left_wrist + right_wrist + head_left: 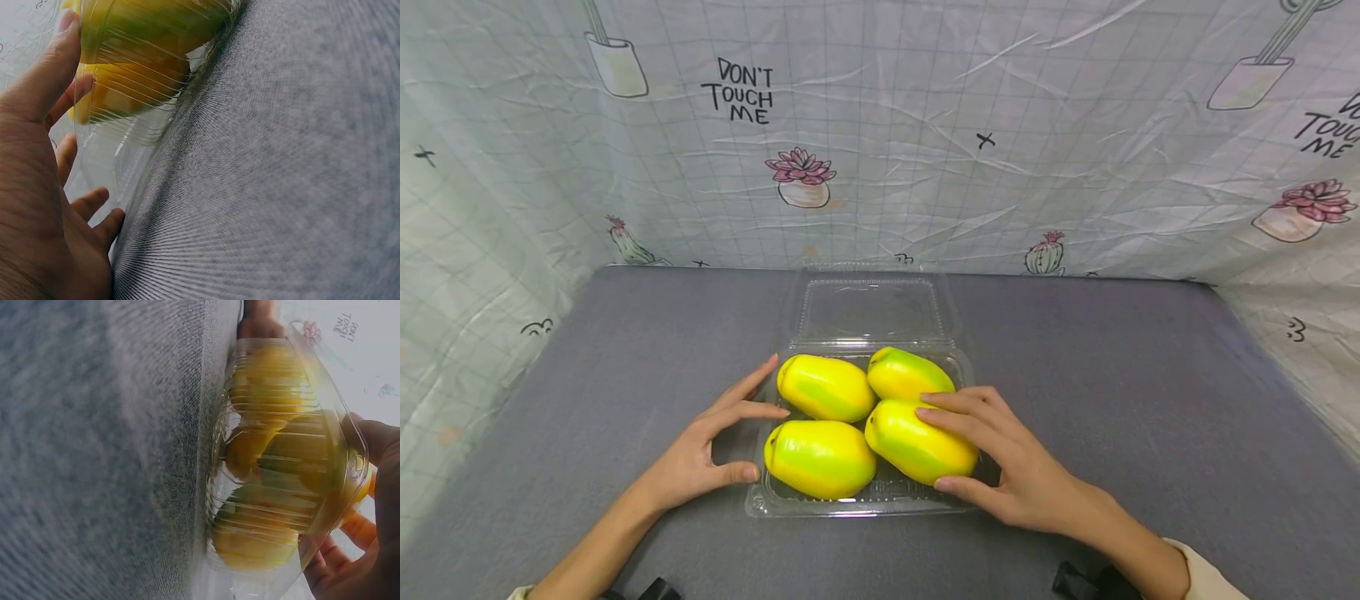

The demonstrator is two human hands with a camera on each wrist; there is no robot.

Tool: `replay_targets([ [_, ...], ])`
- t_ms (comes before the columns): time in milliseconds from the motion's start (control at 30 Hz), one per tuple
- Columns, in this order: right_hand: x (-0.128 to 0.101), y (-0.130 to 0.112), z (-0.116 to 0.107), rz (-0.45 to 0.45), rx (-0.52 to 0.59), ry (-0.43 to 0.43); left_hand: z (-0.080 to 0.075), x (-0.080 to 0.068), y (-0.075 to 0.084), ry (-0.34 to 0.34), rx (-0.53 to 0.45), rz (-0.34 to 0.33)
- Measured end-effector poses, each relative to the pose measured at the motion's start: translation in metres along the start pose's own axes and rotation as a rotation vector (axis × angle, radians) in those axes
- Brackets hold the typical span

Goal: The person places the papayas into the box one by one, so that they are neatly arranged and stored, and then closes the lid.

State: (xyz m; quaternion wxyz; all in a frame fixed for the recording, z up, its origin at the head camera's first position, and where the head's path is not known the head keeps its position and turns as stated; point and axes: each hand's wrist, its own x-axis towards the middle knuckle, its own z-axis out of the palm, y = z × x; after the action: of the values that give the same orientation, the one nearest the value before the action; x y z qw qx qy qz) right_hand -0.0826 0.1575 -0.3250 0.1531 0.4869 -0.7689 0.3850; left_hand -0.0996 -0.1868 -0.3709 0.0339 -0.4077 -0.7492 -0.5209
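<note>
Cream sleeve (1206, 575) nearest, over gray tabletop (1150, 467). Right hand (1026, 475) grasps mango-like fruit (917, 442) at near right corner of clear clamshell (872, 509); left hand (711, 442) released, fingers spread at its left edge. Clamshell mid-tabletop, four yellow-green fruits inside, two by two; lid (872, 308) open toward far edge. Behind: printed curtain (895, 100).

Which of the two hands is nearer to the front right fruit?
The right hand: it holds that front right fruit. The left hand is farther, at the clear container's left side, beyond the front left fruit.
</note>
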Motion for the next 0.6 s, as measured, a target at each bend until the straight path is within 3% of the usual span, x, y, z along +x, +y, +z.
replay_targets([
  [433, -0.0016, 0.0013, 0.0038, -0.016, -0.003, -0.024, -0.0001, -0.0003, -0.0013, 0.0, 0.006, 0.014],
  [600, -0.0026, 0.0003, 0.005, 0.017, 0.0, -0.046, 0.0, -0.0005, -0.0024, -0.001, 0.001, 0.023],
])
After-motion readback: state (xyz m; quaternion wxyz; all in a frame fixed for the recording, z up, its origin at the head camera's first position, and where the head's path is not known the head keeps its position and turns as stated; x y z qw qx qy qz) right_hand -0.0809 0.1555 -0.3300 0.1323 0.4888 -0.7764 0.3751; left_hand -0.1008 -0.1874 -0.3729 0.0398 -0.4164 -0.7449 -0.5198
